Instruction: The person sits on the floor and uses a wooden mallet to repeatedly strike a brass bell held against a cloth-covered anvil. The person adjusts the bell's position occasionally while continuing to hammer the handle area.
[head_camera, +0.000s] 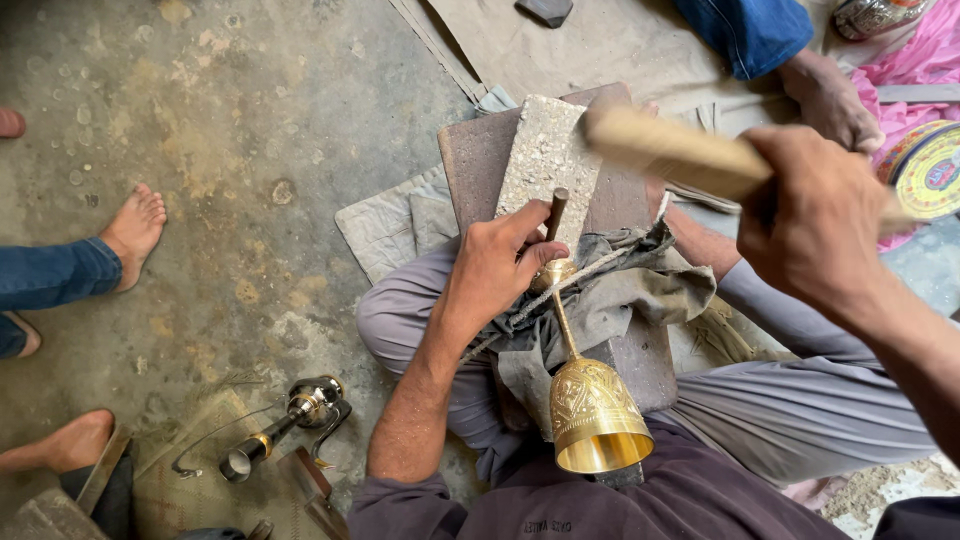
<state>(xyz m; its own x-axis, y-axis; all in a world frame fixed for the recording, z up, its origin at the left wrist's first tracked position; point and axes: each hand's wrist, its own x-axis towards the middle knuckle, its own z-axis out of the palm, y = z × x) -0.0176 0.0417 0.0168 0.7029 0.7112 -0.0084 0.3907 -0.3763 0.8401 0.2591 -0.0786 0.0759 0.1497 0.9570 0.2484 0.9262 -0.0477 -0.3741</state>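
Brass bell (594, 412) — stem under left hand (492, 268), right hand (815, 215) raised above.

Just 1 view here, a head-worn cam looking almost straight down and close in on the person's own lap, with the left hand (497, 262) mid-frame, the right hand (815, 215) nearer the lens (slightly blurred), and concrete floor (230, 130) filling the left.
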